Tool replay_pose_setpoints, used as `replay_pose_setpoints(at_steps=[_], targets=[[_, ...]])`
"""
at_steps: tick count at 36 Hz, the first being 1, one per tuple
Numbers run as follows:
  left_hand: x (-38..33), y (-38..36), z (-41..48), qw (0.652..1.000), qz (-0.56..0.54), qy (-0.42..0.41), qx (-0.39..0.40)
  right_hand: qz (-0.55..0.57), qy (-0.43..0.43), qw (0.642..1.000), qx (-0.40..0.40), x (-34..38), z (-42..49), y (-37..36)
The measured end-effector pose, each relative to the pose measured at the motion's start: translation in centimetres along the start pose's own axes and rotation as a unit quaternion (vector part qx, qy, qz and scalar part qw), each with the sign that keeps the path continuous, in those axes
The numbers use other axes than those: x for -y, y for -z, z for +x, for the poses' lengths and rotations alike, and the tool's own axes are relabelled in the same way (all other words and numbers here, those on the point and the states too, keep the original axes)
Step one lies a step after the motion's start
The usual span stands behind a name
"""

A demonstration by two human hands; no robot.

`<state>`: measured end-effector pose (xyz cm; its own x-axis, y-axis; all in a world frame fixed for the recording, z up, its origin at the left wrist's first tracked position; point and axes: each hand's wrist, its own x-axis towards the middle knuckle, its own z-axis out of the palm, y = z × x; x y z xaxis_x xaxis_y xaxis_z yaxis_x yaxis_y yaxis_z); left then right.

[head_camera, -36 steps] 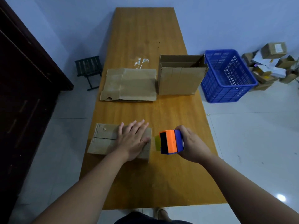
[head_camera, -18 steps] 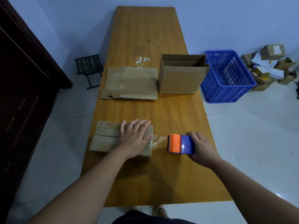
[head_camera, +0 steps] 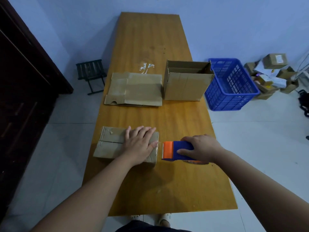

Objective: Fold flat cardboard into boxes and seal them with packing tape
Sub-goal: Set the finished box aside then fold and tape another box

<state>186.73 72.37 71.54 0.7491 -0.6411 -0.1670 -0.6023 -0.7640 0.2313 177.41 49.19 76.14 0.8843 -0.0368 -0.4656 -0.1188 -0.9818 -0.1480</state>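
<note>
Pressing flat on top, the left hand [head_camera: 138, 144] lies w/ fingers straight over the small closed brown cardboard box [head_camera: 110, 143], prob. to pin it and hold the flaps down while tape goes on. The right hand [head_camera: 202, 149] is wrapped round the orange-and-blue plastic tape dispenser [head_camera: 175, 150], which sits on the long yellow-brown wooden bench [head_camera: 150, 39] just beside the box's right end. A short strip of clear tape [head_camera: 160, 148] seems to bridge box and dispenser. The box sits near the bench's front left edge. Further back lie a flattened brown cardboard sheet [head_camera: 135, 89] and, beside it, a bigger open-topped cardboard box [head_camera: 185, 84], likely stock and finished work. A blue plastic crate [head_camera: 234, 91] stands on the floor off the bench's right side.
</note>
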Motion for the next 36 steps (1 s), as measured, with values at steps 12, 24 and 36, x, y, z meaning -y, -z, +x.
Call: replay_pose_setpoints(at_steps=[12, 24, 36], targets=[[-0.3, 0.3, -0.2, 1.0, -0.011, -0.004, -0.016, 0.132, -0.067, 0.946, 0.288, 2.5, 4.4, 4.8], [-0.2, 0.3, -0.3, 0.999, -0.016, -0.012, -0.032, 0.102, -0.122, 0.915, 0.371, 3.4, 6.1, 6.2], [-0.1, 0.3, -0.3, 0.999, -0.024, -0.011, -0.036, 0.057, -0.097, 0.927, 0.358, 3.6, 6.4, 6.3]])
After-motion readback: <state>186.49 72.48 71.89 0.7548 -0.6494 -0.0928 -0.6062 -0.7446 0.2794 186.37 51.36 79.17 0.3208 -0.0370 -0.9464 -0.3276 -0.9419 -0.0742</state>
